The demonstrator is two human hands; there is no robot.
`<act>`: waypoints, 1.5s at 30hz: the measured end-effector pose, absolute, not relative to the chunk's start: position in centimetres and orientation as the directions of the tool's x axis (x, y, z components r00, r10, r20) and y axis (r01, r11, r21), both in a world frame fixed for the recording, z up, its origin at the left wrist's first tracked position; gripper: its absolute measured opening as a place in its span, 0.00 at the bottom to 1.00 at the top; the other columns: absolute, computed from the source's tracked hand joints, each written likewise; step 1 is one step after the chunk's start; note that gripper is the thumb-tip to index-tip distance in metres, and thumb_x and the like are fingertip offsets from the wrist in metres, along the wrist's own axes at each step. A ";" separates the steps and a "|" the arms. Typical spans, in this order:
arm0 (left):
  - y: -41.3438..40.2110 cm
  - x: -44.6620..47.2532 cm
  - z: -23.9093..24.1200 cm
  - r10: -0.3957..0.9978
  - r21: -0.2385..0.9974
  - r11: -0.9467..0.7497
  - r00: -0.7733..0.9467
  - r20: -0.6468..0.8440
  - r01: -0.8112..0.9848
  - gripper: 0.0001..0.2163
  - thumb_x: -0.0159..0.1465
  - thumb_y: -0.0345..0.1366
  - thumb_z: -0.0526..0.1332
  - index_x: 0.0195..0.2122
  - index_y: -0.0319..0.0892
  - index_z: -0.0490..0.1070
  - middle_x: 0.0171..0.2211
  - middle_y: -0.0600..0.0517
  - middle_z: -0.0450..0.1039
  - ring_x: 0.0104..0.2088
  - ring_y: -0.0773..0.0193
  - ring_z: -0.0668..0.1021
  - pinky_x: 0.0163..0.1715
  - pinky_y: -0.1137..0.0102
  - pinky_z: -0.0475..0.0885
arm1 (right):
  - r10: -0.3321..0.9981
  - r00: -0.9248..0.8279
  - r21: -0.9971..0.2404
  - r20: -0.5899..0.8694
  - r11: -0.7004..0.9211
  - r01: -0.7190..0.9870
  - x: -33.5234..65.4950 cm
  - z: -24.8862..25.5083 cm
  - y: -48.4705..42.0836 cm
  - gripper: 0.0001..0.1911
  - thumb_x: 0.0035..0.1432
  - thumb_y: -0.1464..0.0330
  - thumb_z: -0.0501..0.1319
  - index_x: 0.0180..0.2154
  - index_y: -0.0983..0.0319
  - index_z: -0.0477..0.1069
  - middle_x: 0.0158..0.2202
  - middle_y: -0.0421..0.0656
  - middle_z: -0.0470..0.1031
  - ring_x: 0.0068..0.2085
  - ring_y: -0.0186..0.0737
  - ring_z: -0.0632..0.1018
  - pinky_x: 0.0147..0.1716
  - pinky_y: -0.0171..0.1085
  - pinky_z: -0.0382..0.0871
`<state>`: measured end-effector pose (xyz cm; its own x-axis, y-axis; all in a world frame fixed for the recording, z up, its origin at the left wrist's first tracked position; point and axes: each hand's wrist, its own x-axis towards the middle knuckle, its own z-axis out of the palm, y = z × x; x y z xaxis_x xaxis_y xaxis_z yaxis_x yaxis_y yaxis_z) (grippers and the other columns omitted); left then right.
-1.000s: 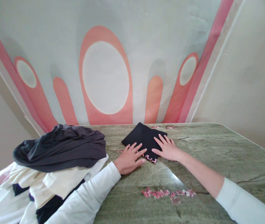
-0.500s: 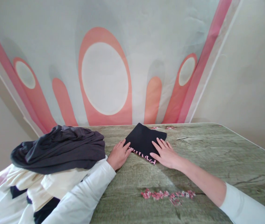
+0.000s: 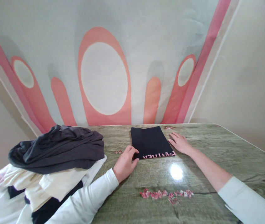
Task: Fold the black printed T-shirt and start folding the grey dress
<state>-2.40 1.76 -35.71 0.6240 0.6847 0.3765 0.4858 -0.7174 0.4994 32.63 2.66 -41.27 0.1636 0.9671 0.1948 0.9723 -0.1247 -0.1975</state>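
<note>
A folded black cloth is laid flat on the table. Its near-left corner is touched by the left hand, fingers bent, grip unclear; just beside its right edge, the right hand is rested, fingers outstretched.

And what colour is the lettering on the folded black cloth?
Pink lettering, clearest in the head view.
</note>
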 end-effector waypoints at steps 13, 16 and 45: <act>3.3 -2.2 -36.8 0.819 0.848 -0.455 0.501 0.279 0.271 0.13 0.57 0.29 0.58 0.43 0.40 0.62 0.46 0.47 0.65 0.33 0.69 0.75 0.35 0.70 0.73 | 0.949 -0.181 -0.239 0.259 0.245 0.940 24.0 -38.3 0.7 0.28 0.62 0.55 0.40 0.58 0.61 0.58 0.61 0.46 0.54 0.61 0.44 0.54 0.59 0.46 0.49; 3.2 -2.4 -36.7 0.752 0.806 -0.529 0.588 0.298 0.267 0.15 0.55 0.26 0.59 0.44 0.42 0.63 0.51 0.46 0.61 0.30 0.73 0.73 0.32 0.72 0.72 | 0.967 -0.220 -0.213 0.124 0.243 0.946 23.4 -38.6 0.2 0.32 0.60 0.50 0.40 0.61 0.57 0.50 0.64 0.43 0.46 0.63 0.45 0.48 0.59 0.49 0.45; 2.6 -2.1 -34.8 0.390 0.194 -0.913 0.908 0.151 0.360 0.22 0.67 0.42 0.43 0.61 0.41 0.49 0.63 0.46 0.47 0.62 0.59 0.51 0.59 0.59 0.48 | 0.936 -0.326 -0.161 0.130 0.344 0.925 21.0 -37.5 -1.2 0.31 0.62 0.54 0.37 0.62 0.60 0.45 0.65 0.43 0.43 0.64 0.42 0.45 0.60 0.47 0.39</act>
